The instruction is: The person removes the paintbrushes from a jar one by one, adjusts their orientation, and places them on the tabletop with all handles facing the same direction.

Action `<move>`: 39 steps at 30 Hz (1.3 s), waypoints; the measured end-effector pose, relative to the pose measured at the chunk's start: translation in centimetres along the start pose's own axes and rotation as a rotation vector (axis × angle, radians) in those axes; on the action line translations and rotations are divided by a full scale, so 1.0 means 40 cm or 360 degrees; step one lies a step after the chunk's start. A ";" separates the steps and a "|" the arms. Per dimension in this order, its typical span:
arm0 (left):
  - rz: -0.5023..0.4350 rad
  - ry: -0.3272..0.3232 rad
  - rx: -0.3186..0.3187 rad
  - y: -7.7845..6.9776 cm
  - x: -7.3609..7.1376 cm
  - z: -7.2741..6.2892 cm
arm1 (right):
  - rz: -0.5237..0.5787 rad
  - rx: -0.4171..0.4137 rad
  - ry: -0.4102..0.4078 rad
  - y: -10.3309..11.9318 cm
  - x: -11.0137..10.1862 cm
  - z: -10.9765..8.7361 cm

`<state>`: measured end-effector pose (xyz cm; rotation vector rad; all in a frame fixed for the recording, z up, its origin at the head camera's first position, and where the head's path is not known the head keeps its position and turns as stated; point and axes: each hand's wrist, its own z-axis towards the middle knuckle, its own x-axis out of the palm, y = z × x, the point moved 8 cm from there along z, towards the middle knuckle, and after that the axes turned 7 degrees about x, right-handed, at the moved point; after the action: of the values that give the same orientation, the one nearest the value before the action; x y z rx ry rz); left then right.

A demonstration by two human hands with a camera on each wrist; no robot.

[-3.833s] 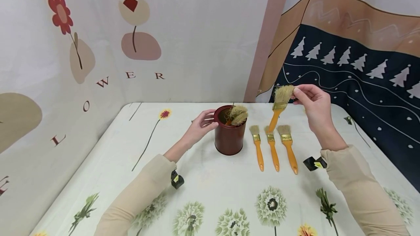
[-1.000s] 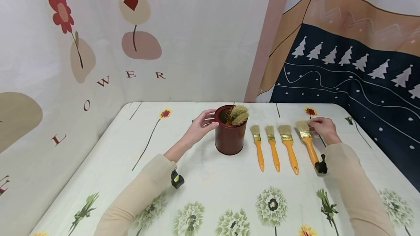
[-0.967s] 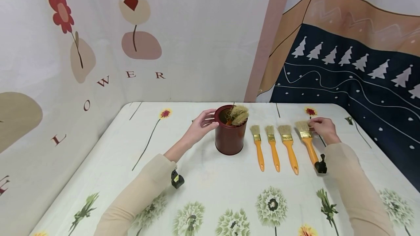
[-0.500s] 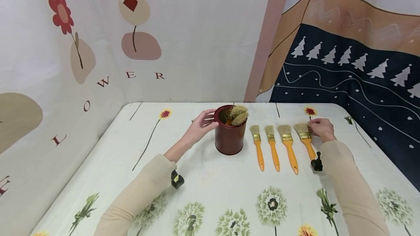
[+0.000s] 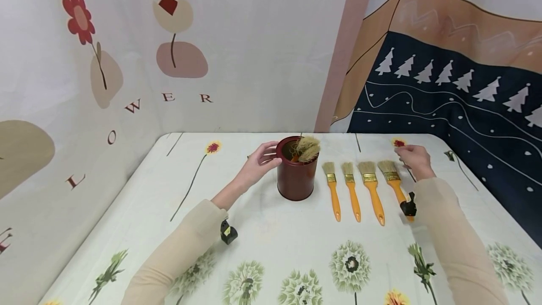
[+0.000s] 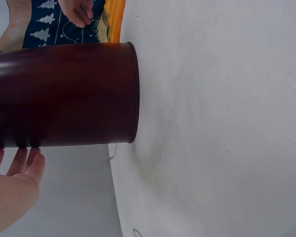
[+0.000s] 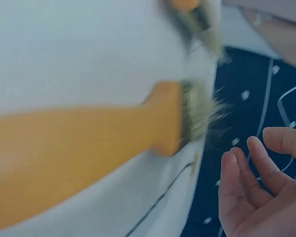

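Observation:
A dark red can (image 5: pixel 296 180) stands upright on the table, with a cluster of paintbrush bristles (image 5: pixel 308 148) sticking out of its mouth. My left hand (image 5: pixel 262 156) touches the can's left side; the left wrist view shows its fingertips against the wall of the can (image 6: pixel 64 96). To the right several paintbrushes with orange handles lie in a row. The rightmost and widest paintbrush (image 5: pixel 393 178) lies just left of my right hand (image 5: pixel 415 160). That hand (image 7: pixel 266 182) is apart from the bristles, its fingers loosely bent around nothing.
Left of the widest brush lie a medium paintbrush (image 5: pixel 371 192), a narrow paintbrush (image 5: pixel 352 192) and another narrow paintbrush (image 5: pixel 332 196). A black wrist camera (image 5: pixel 408 207) hangs over the widest brush's handle. Printed cloth (image 5: pixel 254 60) rises behind the table.
The widest paintbrush, held up by its bristles earlier, now lies at the row's right end. My right hand has let it go and moved slightly up and away. My left hand stays at the can.

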<state>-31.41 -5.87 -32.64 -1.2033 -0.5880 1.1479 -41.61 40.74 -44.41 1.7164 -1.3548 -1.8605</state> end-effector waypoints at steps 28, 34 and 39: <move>-0.0007 0.0004 0.0005 -0.002 0.001 -0.001 | 0.0186 -0.0490 0.0480 0.207 0.193 -0.107; 0.0014 -0.0004 0.0016 -0.004 -0.001 0.000 | 0.0296 -0.0585 0.0667 0.288 0.189 -0.222; 0.0026 -0.0005 0.0015 -0.003 -0.001 0.000 | 0.0301 -0.0685 0.0735 0.420 0.142 -0.422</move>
<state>-31.39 -5.91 -32.50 -1.2003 -0.5754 1.1656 -34.52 20.34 -32.89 1.5905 -0.8305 -1.4033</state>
